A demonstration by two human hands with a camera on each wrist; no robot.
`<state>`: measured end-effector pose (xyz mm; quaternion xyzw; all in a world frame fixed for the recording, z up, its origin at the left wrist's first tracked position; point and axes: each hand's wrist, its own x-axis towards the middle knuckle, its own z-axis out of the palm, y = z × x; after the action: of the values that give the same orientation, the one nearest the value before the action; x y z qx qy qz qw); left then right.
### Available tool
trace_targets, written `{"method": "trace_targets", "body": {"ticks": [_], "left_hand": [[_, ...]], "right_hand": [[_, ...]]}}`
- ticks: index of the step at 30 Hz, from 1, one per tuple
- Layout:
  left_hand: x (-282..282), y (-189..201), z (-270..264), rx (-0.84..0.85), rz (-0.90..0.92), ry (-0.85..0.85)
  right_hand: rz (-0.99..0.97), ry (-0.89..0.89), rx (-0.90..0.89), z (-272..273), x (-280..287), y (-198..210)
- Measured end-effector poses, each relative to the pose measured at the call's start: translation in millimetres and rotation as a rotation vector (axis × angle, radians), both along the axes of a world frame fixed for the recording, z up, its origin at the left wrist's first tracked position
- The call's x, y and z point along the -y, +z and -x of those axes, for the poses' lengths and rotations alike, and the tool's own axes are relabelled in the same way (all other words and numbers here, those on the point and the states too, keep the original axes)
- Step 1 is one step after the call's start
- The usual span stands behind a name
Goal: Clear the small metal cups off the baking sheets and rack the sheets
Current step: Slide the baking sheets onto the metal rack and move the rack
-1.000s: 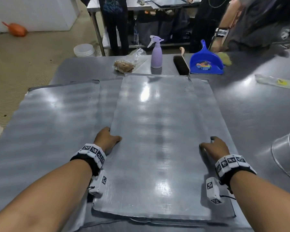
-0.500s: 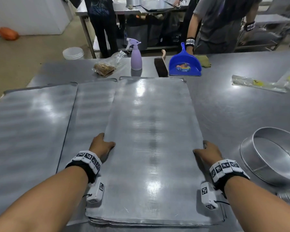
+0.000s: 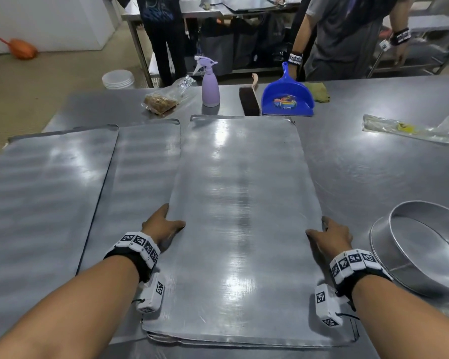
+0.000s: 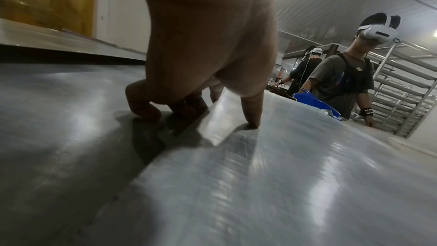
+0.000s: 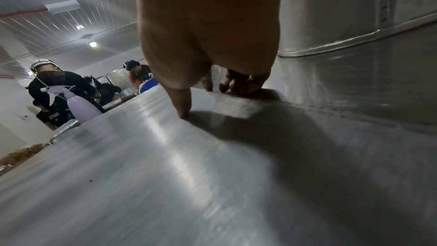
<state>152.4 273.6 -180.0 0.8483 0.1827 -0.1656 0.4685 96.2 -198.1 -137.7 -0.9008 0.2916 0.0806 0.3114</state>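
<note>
A large bare baking sheet (image 3: 244,216) lies lengthwise in front of me on the steel table, on top of other sheets whose edges show at its near end. My left hand (image 3: 163,225) grips its left long edge. In the left wrist view the thumb (image 4: 250,115) presses on top and the fingers (image 4: 141,108) curl under the slightly raised edge. My right hand (image 3: 331,235) grips the right long edge, thumb (image 5: 182,104) on top and fingers (image 5: 238,83) curled over the rim. No small cups stand on this sheet.
Two more sheets (image 3: 49,190) (image 3: 145,164) lie to the left. A round metal pan (image 3: 425,244) sits close to my right wrist. A spray bottle (image 3: 210,86), brush (image 3: 249,99), blue dustpan (image 3: 287,99) and bagged crumbs (image 3: 161,102) line the far side. People stand beyond the table.
Both hands have kept their hold on the sheet's edges. The sheet has shifted to the right relative to the spray bottle, and the round pan has come into fuller view.
</note>
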Motion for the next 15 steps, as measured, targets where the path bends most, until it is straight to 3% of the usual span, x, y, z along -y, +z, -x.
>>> {"method": "trace_targets", "body": {"ticks": [4, 9, 13, 15], "left_hand": [[-0.7, -18.0, -1.9, -0.026, -0.047, -0.005], [-8.4, -29.4, -0.3, 0.004, 0.107, -0.009], [30.2, 43.4, 26.8, 0.042, 0.162, 0.030], [43.5, 57.5, 33.4, 0.056, 0.225, 0.059]], "right_hand": [[0.011, -0.016, -0.012, -2.7, 10.3, 1.1], [-0.160, -0.035, 0.063, -3.9, 20.3, -1.0], [-0.344, -0.126, 0.119, -8.0, 26.8, -5.7], [-0.437, -0.149, 0.152, -8.9, 27.9, -2.4]]}}
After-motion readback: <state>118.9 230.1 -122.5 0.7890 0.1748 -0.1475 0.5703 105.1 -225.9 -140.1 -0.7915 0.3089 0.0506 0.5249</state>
